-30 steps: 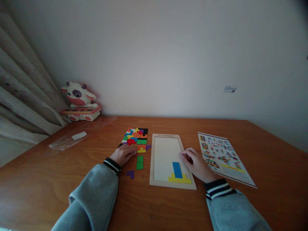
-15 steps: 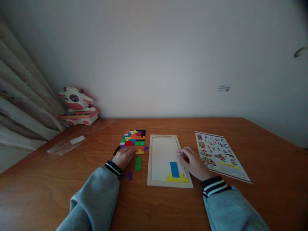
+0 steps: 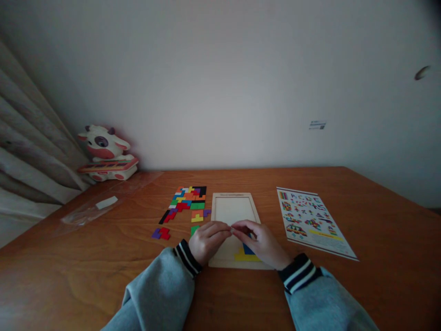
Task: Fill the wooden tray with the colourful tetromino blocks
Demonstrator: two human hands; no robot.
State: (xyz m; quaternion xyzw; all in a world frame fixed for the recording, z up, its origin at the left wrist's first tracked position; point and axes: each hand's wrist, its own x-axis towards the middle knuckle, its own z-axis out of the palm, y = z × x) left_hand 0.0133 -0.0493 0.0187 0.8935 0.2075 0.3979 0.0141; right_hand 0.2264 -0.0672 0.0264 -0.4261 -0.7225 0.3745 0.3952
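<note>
Over the middle of a wooden puzzle board (image 3: pixel 223 265), my left hand (image 3: pixel 209 241) and my right hand (image 3: pixel 263 243) meet at the fingertips. Both are closed in a pinch; a tiny pale bit shows between them, too small to name. Beneath my right hand, a blue piece (image 3: pixel 248 250) and a yellow piece (image 3: pixel 242 256) lie in the board, partly covered. Coloured puzzle pieces (image 3: pixel 188 196) sit grouped left of the board. A green piece (image 3: pixel 195 229) is partly hidden by my left hand, and a purple piece (image 3: pixel 156 233) touches a red piece (image 3: pixel 165 233) farther left.
A printed pattern sheet (image 3: pixel 312 216) lies right of the board. At the back left stand a cow toy with a keyboard (image 3: pixel 108 154) and a clear plastic bag (image 3: pixel 82 216). A wall (image 3: pixel 220 92) rises behind the wooden table (image 3: pixel 220 303), and a curtain (image 3: pixel 31 151) hangs at left.
My left hand has gone right, from the loose pieces to above the board. My right hand has shifted left to meet it. Red pieces formerly under my left hand now show.
</note>
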